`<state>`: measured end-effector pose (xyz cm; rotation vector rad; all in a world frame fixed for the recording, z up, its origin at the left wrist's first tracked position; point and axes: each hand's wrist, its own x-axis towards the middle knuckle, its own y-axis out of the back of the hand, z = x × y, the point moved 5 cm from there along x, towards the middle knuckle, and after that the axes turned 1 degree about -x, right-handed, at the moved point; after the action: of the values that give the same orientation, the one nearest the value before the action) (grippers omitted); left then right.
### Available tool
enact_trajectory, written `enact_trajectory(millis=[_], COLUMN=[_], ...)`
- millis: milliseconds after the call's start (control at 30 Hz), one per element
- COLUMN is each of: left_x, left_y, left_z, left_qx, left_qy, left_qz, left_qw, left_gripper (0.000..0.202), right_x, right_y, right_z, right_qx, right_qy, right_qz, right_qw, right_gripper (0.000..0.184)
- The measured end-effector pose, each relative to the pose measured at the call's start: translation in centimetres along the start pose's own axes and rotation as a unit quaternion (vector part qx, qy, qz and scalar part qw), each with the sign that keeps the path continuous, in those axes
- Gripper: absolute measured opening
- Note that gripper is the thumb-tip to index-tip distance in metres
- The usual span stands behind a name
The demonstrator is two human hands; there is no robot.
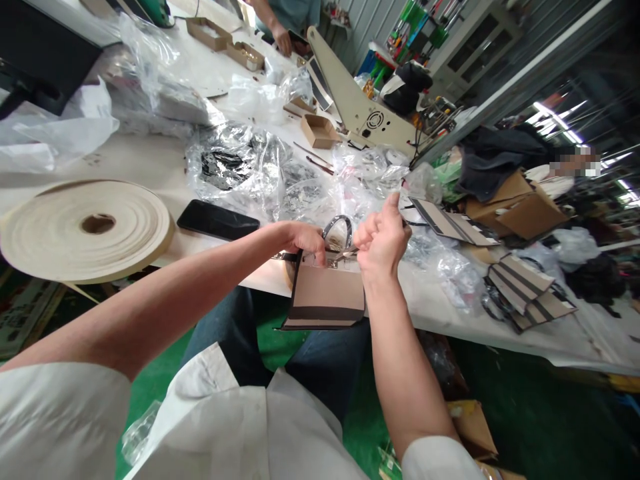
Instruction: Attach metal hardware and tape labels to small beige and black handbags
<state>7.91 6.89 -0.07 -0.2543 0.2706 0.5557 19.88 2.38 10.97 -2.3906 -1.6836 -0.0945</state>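
Observation:
A beige bag panel with dark edging and a dark lower band lies over the table's front edge. Its dark looped handle stands up at the far end. My left hand is closed on the panel's upper edge, fingers bent down beside small metal hardware. My right hand makes a fist, thumb up, around a slim metal tool that looks like pliers. The tool's tip reaches the hardware; its handles are mostly hidden in the fist.
Left on the table are a large roll of cream tape and a black phone. Clear plastic bags spread behind my hands. More striped panels lie right. A beige machine and a co-worker's hand are farther back.

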Motion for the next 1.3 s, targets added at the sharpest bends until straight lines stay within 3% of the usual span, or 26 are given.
enact_trajectory(millis=[133,300,467,600,800,933,1167,1300], left_x=[-0.1,-0.2,0.0,-0.1,-0.6,-0.8,-0.9,-0.7], left_y=[0.0,-0.3,-0.3,-0.3,-0.3,-0.8,-0.5,-0.2], left_z=[-0.1,-0.1,-0.3,-0.4,0.5,0.9,1.1,0.7], left_qx=[0.026,0.004,-0.033,-0.027,0.015,0.011,0.000,0.017], left_qy=[0.015,0.014,-0.012,0.010,0.038,0.062,0.068,0.093], left_qz=[-0.001,-0.023,-0.035,-0.053,-0.032,-0.047,-0.065,-0.081], left_qw=[1.000,1.000,0.999,0.998,0.999,0.997,0.996,0.992], left_gripper=[0.031,0.034,0.038,0.041,0.034,0.035,0.031,0.036], right_x=[0.6,-0.5,-4.7,-7.3,-4.1,-3.5,-4.9,-4.3], right_y=[-0.9,-1.0,-0.5,-0.4,2.1,3.8,2.5,2.2], right_z=[1.1,1.3,0.9,1.0,0.4,-0.6,1.3,0.9], right_qx=[-0.011,-0.030,-0.003,-0.044,0.030,0.028,0.047,0.033], right_qy=[-0.043,-0.045,0.060,0.122,0.038,0.070,0.067,0.043], right_qz=[-0.020,0.011,0.060,0.092,0.051,0.063,0.096,0.092], right_qw=[0.999,0.998,0.996,0.987,0.998,0.995,0.992,0.994], right_gripper=[0.081,0.074,0.075,0.076,0.081,0.082,0.083,0.083])
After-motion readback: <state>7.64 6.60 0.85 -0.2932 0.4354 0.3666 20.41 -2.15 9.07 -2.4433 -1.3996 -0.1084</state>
